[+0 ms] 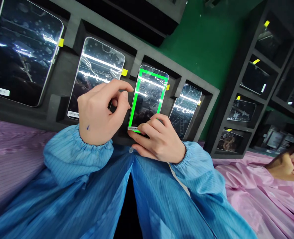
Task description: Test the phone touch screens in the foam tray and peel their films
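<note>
Head view: green-bordered phone (148,98) points forward, long axis leaning right.

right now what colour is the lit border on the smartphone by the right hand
The border is bright green, in the head view.

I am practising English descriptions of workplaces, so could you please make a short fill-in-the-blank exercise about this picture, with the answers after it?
1. The dark tray in front of the person shows ____ phones.
2. The phone under the fingers of the right hand has a bright ____ frame on its screen.
3. The phone partly hidden by the left hand lies to the ____ of that phone.
4. The small tab at that framed phone's edge is ____.

Missing words: four; green; left; yellow.
</note>
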Motion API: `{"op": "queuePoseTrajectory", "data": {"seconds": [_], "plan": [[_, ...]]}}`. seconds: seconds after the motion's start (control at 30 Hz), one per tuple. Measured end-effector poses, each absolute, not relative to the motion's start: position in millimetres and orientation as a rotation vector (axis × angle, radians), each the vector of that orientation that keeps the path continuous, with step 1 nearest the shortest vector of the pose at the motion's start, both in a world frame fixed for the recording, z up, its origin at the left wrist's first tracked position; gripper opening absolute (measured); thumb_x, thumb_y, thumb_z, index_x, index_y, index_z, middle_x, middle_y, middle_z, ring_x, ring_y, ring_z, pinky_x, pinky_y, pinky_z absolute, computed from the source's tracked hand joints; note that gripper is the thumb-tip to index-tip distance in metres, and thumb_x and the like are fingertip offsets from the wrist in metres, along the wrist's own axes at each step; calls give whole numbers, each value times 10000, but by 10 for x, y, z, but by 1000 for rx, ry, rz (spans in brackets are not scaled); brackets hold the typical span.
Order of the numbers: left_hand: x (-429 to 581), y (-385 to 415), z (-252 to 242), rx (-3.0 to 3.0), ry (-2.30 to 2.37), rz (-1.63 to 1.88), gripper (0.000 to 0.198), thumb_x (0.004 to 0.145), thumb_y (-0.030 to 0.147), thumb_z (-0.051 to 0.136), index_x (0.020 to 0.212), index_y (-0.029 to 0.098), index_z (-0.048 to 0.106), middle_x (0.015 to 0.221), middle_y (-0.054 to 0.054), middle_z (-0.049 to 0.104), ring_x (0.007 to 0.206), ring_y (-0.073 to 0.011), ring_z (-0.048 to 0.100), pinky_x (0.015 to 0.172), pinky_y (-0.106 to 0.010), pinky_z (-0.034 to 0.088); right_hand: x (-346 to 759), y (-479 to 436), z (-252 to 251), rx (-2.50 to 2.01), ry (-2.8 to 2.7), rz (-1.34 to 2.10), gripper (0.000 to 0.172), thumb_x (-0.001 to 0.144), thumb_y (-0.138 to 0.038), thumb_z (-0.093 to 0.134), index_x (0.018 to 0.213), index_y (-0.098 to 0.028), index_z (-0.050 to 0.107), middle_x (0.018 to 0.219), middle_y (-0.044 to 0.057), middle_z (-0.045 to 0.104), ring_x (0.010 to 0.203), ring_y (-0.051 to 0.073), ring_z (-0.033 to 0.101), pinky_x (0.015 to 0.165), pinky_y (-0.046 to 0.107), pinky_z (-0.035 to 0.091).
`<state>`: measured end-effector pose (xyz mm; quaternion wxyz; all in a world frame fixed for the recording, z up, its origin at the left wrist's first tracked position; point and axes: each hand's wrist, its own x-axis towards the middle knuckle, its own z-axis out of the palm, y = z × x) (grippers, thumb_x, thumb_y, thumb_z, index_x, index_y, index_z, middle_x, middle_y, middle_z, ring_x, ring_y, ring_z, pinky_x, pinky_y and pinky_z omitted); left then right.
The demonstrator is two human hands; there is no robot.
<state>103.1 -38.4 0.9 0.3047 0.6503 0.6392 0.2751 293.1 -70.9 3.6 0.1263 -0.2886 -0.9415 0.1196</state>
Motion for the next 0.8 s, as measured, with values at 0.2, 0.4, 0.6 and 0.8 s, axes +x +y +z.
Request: {"op": "queuePoseTrajectory", "data": {"seconds": [0.2, 0.4, 0.6, 0.8], "plan": [[1038, -388, -30, 1745, 1677, 803, 249, 948, 238, 468, 1024, 263, 704, 704, 38, 688, 650, -121, 617, 696, -296, 501, 2990, -736, 50, -863, -2729, 333, 366, 1031, -372, 439, 1106, -142, 714, 862, 30, 631, 813, 178, 441, 886, 373, 383], [1040, -383, -71, 1757, 1659, 916, 224, 919, 209, 526, 997, 189, 735, 667, 28, 683, 627, -94, 605, 661, -252, 465, 3227, -833, 129, -984, -2741, 338, 338, 1025, -342, 465, 1104, -146, 729, 830, 28, 642, 806, 177, 450, 881, 364, 385], [1037, -379, -33, 1781, 1659, 886, 248, 909, 183, 518, 1025, 164, 736, 653, 19, 680, 640, -99, 596, 641, -243, 446, 3407, -917, 174, -1077, -2751, 293, 342, 1032, -327, 437, 1106, -167, 730, 806, 22, 621, 785, 167, 442, 871, 354, 398], [1026, -369, -29, 1790, 1669, 850, 258, 925, 195, 501, 1036, 164, 732, 682, 18, 693, 659, -93, 622, 646, -229, 466, 3424, -944, 173, -1085, -2747, 262, 323, 1020, -323, 459, 1095, -165, 731, 803, 25, 624, 782, 170, 442, 847, 360, 414]]}}
